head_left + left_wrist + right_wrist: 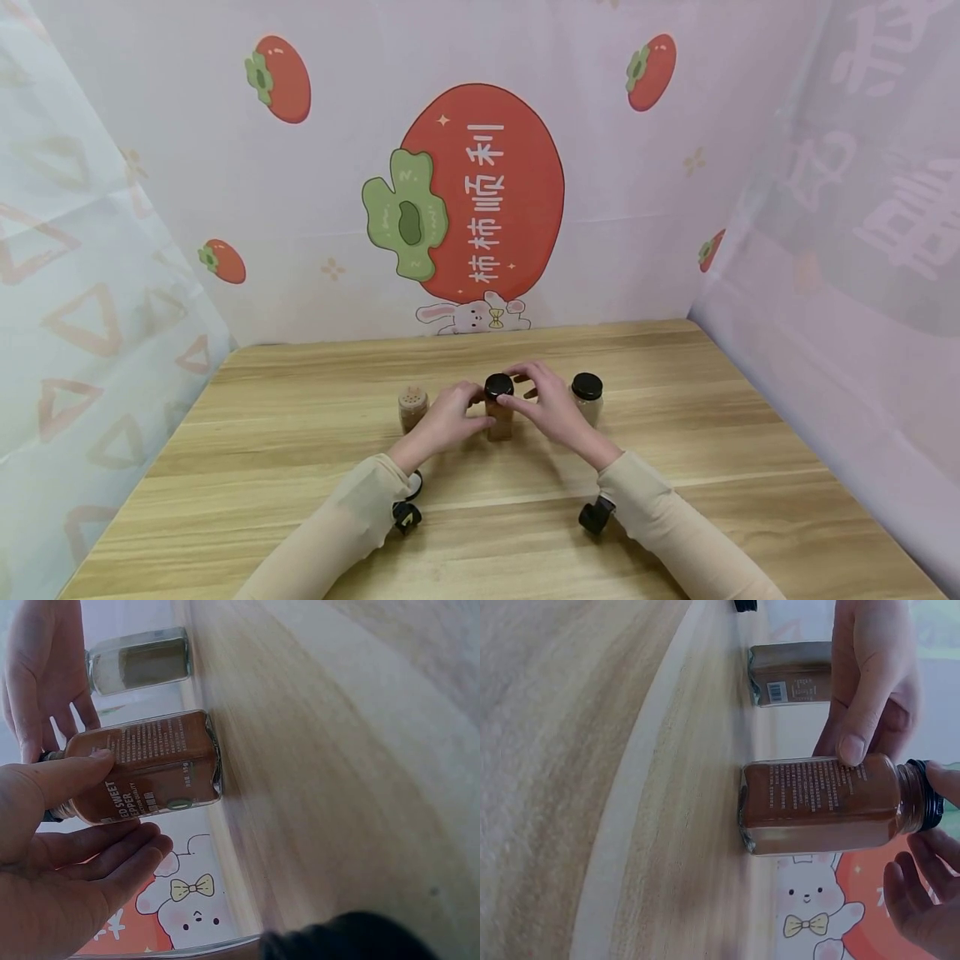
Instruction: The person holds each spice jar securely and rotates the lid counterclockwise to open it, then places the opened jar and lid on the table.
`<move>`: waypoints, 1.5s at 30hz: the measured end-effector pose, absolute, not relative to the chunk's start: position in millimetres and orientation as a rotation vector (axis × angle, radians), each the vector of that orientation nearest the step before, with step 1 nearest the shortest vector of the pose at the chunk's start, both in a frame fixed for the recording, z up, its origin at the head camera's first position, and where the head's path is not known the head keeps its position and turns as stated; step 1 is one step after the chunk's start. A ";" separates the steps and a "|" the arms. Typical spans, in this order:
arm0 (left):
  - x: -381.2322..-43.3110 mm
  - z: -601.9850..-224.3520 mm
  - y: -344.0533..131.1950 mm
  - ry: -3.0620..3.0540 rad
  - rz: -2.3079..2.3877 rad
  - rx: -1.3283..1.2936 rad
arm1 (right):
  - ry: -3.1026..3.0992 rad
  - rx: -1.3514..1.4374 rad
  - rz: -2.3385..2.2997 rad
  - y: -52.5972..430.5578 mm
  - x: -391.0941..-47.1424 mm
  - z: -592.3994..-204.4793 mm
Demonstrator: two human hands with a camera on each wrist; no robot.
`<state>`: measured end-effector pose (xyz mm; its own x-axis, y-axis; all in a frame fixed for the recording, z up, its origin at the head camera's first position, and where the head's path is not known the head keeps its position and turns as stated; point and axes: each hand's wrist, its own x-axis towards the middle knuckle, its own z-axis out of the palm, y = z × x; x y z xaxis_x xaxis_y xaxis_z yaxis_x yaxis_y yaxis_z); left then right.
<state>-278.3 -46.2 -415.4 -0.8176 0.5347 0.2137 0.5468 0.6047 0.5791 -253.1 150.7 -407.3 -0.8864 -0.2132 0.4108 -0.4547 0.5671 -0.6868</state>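
Observation:
A square glass spice jar [499,423] of red-brown powder stands upright on the table between both hands. Its white print partly reads "SWEET" in the left wrist view. My left hand [452,417] holds the jar [150,769] loosely low on its body, thumb on the near face and fingers behind. At the top, the thumb of my right hand [551,408] lies against the black lid [930,796], with the fingers curved round its far side. The lid sits on the jar's neck. A lidless jar with a perforated shaker top [413,400] stands just left of my left hand.
To the right, behind my right wrist, is another spice jar with a black lid [587,386]. A loose black lid with a pale inside [414,483] lies by my left wrist. Printed cloth walls [337,167] enclose the wooden table [300,400] at the back and sides.

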 end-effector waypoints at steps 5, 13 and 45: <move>-277.8 -415.4 -46.1 -2.799 -1.038 -0.944 | -2.527 0.572 1.277 152.4 -252.5 -406.1; -276.9 -415.1 -46.2 -2.803 -1.043 -0.943 | -2.503 0.607 1.394 155.6 -254.4 -407.9; -277.9 -414.5 -45.7 -2.806 -1.047 -0.940 | -2.445 0.508 1.665 159.7 -252.9 -403.4</move>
<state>-277.9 -45.7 -414.5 -0.8205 0.5347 0.2022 0.5365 0.5982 0.5953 -252.9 159.7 -403.4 -0.9332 -0.1966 0.3007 -0.3518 0.3302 -0.8759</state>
